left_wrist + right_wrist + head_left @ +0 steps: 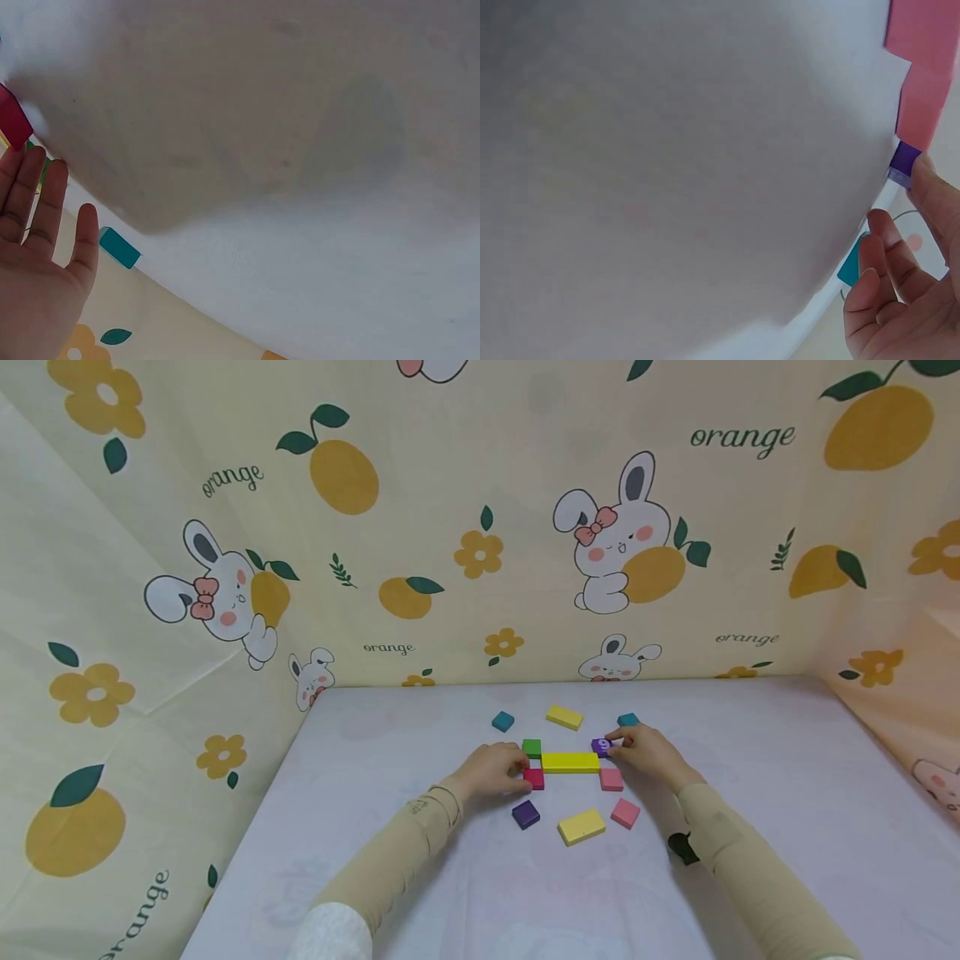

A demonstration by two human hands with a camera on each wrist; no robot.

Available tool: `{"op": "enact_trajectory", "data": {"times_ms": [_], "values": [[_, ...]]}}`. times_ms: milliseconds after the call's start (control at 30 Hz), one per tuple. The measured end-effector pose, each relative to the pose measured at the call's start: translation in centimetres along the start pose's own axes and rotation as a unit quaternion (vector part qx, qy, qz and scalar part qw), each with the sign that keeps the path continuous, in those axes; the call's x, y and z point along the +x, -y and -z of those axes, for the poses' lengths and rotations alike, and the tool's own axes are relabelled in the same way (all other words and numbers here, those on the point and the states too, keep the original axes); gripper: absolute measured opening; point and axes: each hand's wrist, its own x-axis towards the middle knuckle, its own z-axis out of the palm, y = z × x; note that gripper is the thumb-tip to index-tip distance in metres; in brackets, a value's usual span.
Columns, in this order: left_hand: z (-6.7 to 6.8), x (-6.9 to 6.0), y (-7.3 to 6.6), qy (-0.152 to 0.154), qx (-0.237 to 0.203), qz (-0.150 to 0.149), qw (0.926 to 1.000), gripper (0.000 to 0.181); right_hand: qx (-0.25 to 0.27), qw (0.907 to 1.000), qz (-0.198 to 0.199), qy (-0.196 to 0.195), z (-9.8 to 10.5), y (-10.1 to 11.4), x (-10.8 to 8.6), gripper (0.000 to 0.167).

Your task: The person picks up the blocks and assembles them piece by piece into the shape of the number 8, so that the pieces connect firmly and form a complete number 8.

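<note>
Head view: yellow bar (570,763) flanked.
Left hand (489,772): half-curled; crimson block (534,779) pinched, near left, likely for steadying.
Right hand (654,755): half-curled; purple block (600,747) likewise pinched, far right.

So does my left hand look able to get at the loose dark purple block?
Probably yes: the dark purple block lies nearby with bare tabletop around it, though your left hand must first leave the red block.
</note>
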Motion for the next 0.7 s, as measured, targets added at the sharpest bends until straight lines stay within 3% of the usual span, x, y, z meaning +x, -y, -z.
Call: {"op": "enact_trajectory", "data": {"times_ms": [700], "values": [[-0.06, -0.21, 0.07, -0.002, -0.005, -0.003, 1.0, 0.035, -0.025, 0.9996, 0.013, -0.006, -0.07, 0.44, -0.22, 0.035]]}}
